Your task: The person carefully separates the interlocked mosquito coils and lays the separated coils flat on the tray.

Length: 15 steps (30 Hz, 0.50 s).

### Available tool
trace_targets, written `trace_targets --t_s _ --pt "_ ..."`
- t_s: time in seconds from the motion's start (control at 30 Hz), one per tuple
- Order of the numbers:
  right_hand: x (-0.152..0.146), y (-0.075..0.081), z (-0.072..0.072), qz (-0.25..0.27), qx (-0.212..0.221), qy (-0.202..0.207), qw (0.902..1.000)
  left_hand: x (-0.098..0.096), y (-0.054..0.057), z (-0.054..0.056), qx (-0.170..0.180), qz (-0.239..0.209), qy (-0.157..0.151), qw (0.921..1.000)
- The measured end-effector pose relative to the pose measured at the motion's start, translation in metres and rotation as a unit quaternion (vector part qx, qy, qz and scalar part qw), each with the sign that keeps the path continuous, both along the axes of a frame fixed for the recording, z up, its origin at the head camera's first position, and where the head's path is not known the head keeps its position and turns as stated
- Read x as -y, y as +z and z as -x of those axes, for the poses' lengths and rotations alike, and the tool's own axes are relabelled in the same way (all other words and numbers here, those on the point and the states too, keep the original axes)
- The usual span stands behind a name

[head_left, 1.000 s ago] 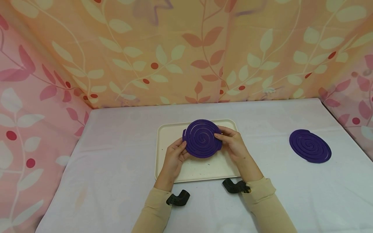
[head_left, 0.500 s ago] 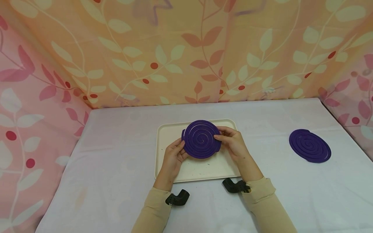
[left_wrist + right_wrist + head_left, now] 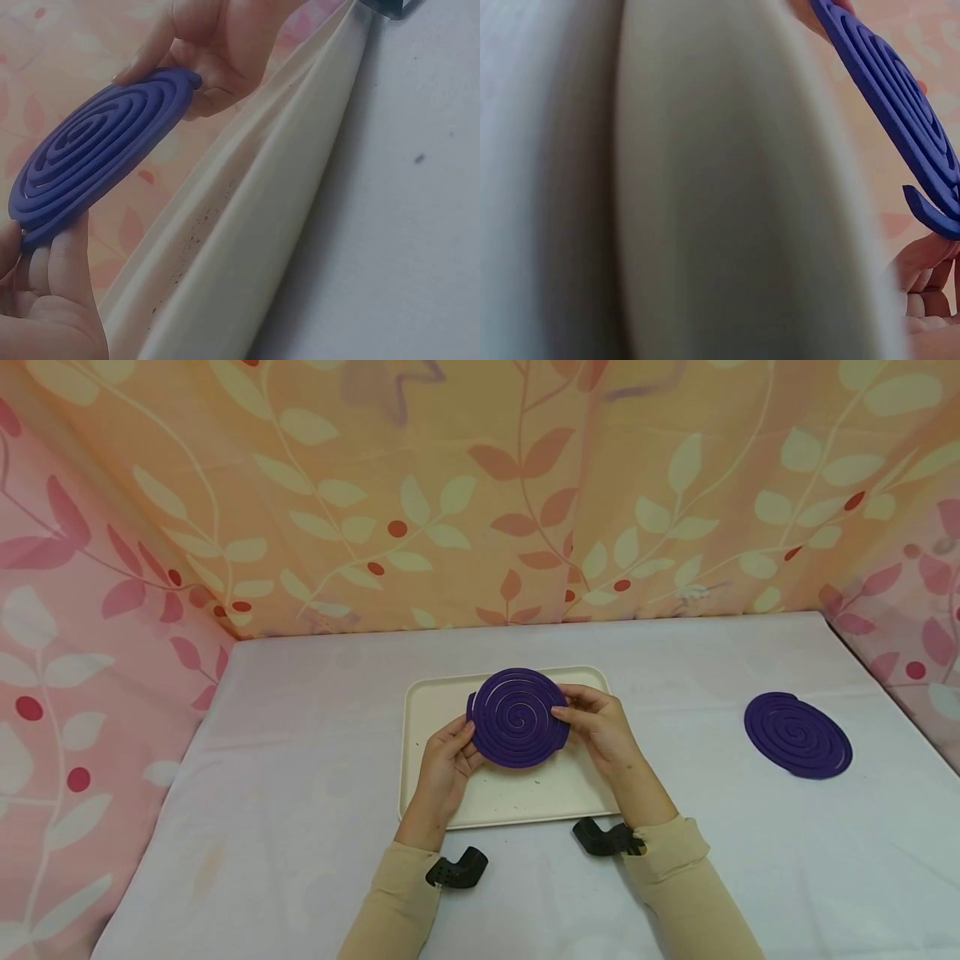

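Left hand (image 3: 446, 762) and right hand (image 3: 606, 732) pinch a purple mosquito coil (image 3: 517, 720); I see its face tilted toward my head view, tip-to-tip axis running ten to four o'clock.

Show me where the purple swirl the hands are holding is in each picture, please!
Head view: near the middle, the purple swirl is held between the left hand and right hand.
Left wrist view: the purple swirl is at the left, tilted.
Right wrist view: the purple swirl is at the upper right, cut off by the edge.
Shared landmark: the cream tray, in all three views.
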State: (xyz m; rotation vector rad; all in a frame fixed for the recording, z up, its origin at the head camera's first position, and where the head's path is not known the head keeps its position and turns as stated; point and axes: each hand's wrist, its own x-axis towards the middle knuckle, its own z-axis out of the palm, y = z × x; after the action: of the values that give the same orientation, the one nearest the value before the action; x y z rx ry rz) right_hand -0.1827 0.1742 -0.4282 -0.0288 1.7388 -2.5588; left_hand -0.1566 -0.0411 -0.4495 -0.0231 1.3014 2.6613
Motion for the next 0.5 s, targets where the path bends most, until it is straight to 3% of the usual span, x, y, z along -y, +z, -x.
trace_targets --t_s 0.27,0.5 --pt "0.0006 0.0004 -0.0008 -0.003 0.003 -0.001 1.0000 -0.0001 -0.0002 0.0001 0.007 0.000 0.003 1.0000" --pt "-0.0005 0.0010 0.0001 0.006 0.023 0.000 0.9997 -0.0011 -0.0002 -0.0005 -0.017 0.058 0.005 0.9981"
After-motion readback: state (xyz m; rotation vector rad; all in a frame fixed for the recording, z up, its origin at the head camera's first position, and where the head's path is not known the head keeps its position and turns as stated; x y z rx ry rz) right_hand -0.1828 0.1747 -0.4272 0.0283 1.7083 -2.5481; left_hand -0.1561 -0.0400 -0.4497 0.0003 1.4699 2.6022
